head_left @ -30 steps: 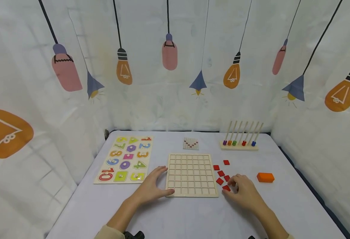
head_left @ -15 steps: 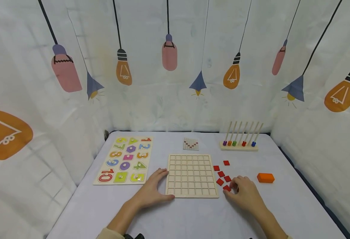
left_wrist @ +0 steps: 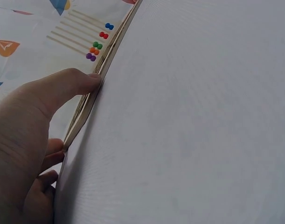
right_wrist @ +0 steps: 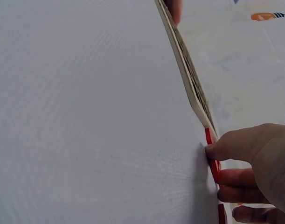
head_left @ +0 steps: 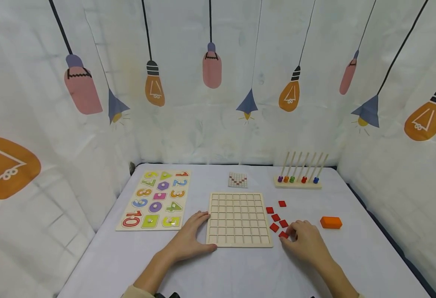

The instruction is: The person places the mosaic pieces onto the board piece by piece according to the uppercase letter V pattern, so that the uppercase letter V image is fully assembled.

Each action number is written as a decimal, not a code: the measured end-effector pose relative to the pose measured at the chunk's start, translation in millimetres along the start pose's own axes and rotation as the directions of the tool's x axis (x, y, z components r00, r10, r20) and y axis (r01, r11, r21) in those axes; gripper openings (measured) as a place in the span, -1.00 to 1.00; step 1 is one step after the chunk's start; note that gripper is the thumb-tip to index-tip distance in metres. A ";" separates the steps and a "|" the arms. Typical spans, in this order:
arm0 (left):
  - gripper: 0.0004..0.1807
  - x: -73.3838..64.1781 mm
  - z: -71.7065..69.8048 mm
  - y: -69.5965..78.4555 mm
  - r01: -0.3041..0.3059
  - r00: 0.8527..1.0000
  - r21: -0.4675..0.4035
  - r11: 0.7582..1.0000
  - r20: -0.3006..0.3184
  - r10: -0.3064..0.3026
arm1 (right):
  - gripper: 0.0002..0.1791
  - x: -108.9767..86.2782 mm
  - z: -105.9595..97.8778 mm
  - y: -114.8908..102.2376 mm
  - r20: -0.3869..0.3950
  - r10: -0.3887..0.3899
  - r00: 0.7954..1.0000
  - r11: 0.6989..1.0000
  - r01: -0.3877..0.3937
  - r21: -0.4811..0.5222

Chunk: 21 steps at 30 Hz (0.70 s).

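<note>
A pale wooden grid board (head_left: pixel 239 219) lies flat on the table in the head view. My left hand (head_left: pixel 190 240) rests at its near left corner, thumb on the near edge and fingertips along the left side. In the left wrist view, the thumb (left_wrist: pixel 88 83) touches the board's edge (left_wrist: pixel 81 114). Right of the board, my right hand (head_left: pixel 307 242) pinches the nearest red square tile (head_left: pixel 283 234) between thumb and fingers, low at the table. The right wrist view has the thumb on that tile (right_wrist: pixel 212 163). Several more red tiles (head_left: pixel 274 227) lie loose beside the board.
A number and shape puzzle board (head_left: pixel 154 199) lies at left. Behind the grid board is a small pattern card (head_left: pixel 238 180). A peg rack with coloured beads (head_left: pixel 298 185) stands at the back right. An orange block (head_left: pixel 331 222) sits right of my right hand.
My right hand and the tile in its fingers have shifted very slightly to the right. My left hand stays at the board's corner.
</note>
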<state>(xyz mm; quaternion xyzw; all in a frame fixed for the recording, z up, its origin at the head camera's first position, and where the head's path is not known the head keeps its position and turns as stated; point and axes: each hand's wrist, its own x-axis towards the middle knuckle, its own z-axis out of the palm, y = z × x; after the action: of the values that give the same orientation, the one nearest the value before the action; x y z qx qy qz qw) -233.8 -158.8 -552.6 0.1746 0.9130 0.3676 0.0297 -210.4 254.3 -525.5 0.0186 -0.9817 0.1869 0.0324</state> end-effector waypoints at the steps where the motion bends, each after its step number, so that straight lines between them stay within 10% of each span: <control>1: 0.23 0.1 0.0 0.3 0.001 1.000 0.000 1.000 0.001 -0.001 | -0.72 0.0 -0.4 0.3 0.002 0.003 1.000 1.000 -0.003 0.007; 21: 0.18 1.1 0.8 -0.2 0.042 0.999 -0.013 0.999 0.014 -0.042 | -0.79 21.0 -13.2 -15.0 0.046 -0.002 0.999 0.980 -0.007 0.200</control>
<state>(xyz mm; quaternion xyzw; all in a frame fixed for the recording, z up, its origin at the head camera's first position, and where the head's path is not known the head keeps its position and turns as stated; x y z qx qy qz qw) -234.7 -158.0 -553.2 0.1576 0.9137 0.3719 0.0448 -229.8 244.8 -506.3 0.0249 -0.9584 0.2844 0.0073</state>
